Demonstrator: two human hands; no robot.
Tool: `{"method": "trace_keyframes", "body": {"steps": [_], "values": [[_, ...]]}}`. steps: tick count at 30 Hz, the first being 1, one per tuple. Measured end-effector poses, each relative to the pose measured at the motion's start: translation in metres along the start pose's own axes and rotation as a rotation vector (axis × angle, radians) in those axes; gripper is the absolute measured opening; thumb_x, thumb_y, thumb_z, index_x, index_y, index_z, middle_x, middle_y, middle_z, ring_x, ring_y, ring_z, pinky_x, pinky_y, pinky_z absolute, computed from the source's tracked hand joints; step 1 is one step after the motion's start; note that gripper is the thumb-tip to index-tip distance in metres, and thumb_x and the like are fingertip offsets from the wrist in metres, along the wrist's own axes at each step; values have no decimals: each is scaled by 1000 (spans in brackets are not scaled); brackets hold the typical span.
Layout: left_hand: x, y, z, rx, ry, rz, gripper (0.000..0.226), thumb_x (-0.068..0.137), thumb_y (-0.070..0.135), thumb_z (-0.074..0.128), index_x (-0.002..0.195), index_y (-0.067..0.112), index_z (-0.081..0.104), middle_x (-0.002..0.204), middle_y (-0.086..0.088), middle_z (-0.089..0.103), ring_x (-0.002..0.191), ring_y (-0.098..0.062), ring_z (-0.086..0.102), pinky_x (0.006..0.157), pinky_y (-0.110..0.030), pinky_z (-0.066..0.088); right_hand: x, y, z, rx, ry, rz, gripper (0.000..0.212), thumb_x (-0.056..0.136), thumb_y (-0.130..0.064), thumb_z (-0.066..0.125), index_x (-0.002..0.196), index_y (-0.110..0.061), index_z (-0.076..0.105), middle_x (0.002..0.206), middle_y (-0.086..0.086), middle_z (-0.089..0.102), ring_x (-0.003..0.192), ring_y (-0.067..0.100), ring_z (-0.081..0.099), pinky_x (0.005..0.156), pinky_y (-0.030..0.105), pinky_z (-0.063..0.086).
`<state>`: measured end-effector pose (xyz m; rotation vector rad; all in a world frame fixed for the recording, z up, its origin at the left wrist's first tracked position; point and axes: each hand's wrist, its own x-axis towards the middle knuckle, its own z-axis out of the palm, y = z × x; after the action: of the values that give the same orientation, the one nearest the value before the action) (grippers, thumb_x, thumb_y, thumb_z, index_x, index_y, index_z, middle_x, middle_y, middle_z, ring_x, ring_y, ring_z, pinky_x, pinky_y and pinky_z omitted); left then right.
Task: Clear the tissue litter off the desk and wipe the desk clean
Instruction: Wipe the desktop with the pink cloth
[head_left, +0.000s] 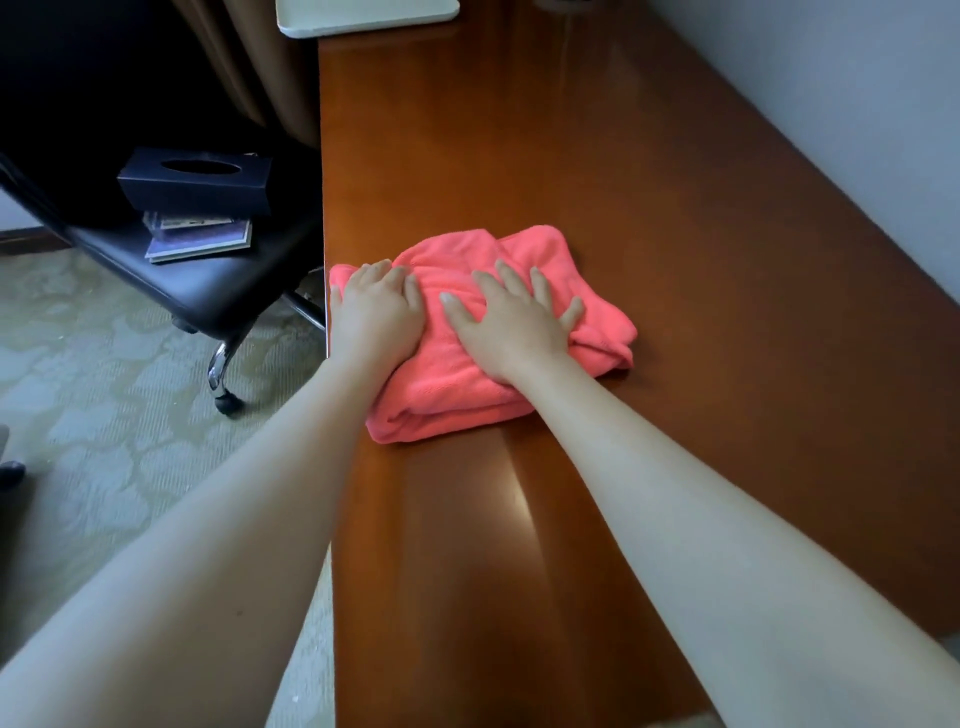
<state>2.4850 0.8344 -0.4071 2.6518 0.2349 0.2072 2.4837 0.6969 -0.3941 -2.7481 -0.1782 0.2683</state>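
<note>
You had both hands pressed flat, fingers spread, on the folded coral-pink fleece cloth (483, 332): your left hand (376, 312) near the left edge of the glossy reddish-brown wooden desk (675, 260), your right hand (511, 325) beside it. A black tissue box (195, 179) sat on the black chair (208, 280).

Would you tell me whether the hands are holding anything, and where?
Nothing is gripped: left hand and right hand press flat, fingers spread, on top of the folded pink cloth.
</note>
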Motion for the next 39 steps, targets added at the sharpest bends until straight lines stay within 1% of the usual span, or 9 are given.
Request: {"method": "trace_keyframes", "body": {"steps": [5, 11, 16, 20, 23, 25, 33, 36, 39], "values": [[-83, 27, 8, 24, 0, -50, 40, 100, 23, 31, 131, 10, 53, 144, -8, 44, 138, -25, 31, 115, -46, 16, -80, 34, -1, 4, -14, -31, 67, 91, -67, 23, 147, -31, 26, 159, -6, 11, 146, 24, 1, 111, 61, -3], [-179, 57, 16, 31, 16, -66, 40, 100, 23, 33, 131, 10, 54, 145, -7, 43, 138, -25, 31, 114, -47, 19, -172, 72, -7, 2, -88, -55, 74, 84, -74, 29, 146, -34, 26, 158, -7, 10, 146, 22, 2, 113, 58, -1], [-232, 76, 13, 47, -53, -99, 42, 101, 27, 30, 138, 15, 46, 150, -4, 36, 142, -21, 24, 117, -43, 13, -223, 88, -8, 1, -111, -30, 75, 83, -75, 31, 146, -35, 25, 158, -8, 9, 145, 20, 1, 114, 57, 1], [-254, 83, 9, 34, -80, -105, 42, 102, 29, 28, 139, 17, 44, 152, -2, 32, 143, -19, 20, 117, -41, 11, -248, 89, -7, -2, -79, 7, 71, 84, -73, 34, 143, -34, 31, 156, -7, 17, 141, 25, 12, 112, 54, 12], [-263, 85, 5, 27, -111, -94, 42, 102, 28, 28, 140, 18, 42, 153, -2, 30, 144, -18, 18, 117, -41, 9, -260, 86, -5, -13, -44, 28, 67, 85, -70, 35, 140, -31, 36, 151, -6, 25, 133, 27, 22, 106, 49, 23], [-264, 82, 0, 14, -157, -88, 43, 102, 29, 25, 142, 20, 38, 155, 0, 26, 145, -17, 14, 117, -41, 6, -266, 82, -1, -7, -11, 53, 65, 87, -69, 35, 139, -31, 37, 149, -7, 27, 132, 25, 24, 105, 47, 24], [-229, 78, -8, 33, -294, 71, 45, 103, 32, 21, 145, 20, 32, 157, -1, 16, 146, -18, 5, 117, -44, 1, -249, 68, 6, 62, 36, 256, 61, 92, -64, 25, 145, -34, 27, 158, -10, 10, 146, 22, 0, 113, 58, 2], [-193, 77, -5, 12, -323, 154, 45, 103, 31, 22, 145, 19, 32, 158, -2, 13, 147, -19, 1, 117, -44, 0, -219, 62, 3, 99, 39, 340, 62, 93, -63, 23, 147, -33, 22, 159, -9, 5, 146, 23, -7, 112, 61, -1], [-146, 77, 2, -12, -328, 225, 45, 103, 30, 22, 145, 17, 33, 159, -3, 10, 147, -20, -1, 117, -43, -1, -178, 58, -1, 110, 81, 418, 62, 93, -62, 22, 148, -32, 22, 159, -8, 4, 146, 23, -7, 111, 61, -1]]}}
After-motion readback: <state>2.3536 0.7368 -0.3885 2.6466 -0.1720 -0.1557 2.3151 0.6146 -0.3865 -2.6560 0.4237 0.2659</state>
